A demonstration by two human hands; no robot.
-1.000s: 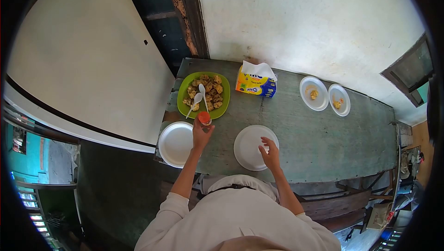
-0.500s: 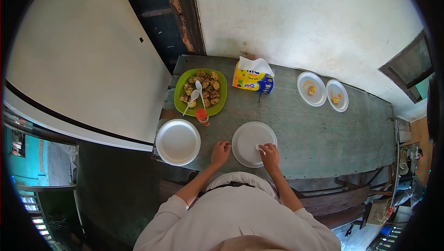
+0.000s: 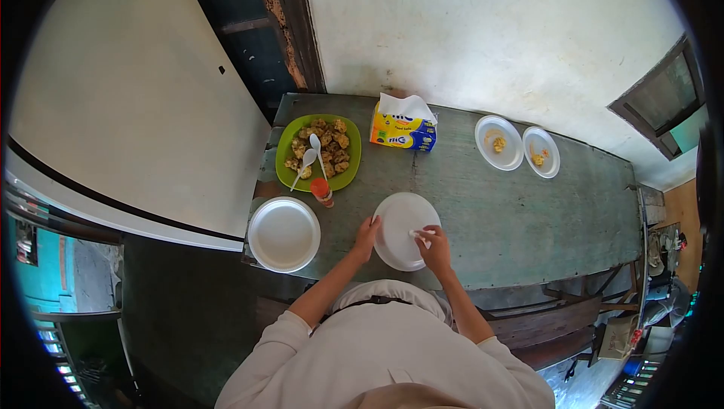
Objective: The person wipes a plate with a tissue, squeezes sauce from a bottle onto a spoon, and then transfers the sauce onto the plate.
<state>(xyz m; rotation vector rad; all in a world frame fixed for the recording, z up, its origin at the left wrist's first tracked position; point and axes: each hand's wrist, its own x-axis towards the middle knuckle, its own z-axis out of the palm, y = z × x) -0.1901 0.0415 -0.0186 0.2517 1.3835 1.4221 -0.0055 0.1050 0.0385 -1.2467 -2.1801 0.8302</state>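
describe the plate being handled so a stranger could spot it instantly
On the long green table, look at the near edge in front of the person. The white plate there is gripped by the left hand and touched by the right hand; it alone is tilted.

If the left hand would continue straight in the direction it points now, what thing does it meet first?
The left hand already touches the near-left edge of the white plate and points away from the person. Going on, it would probably cross that plate first; farther on stands the tissue box, though depth is unclear.
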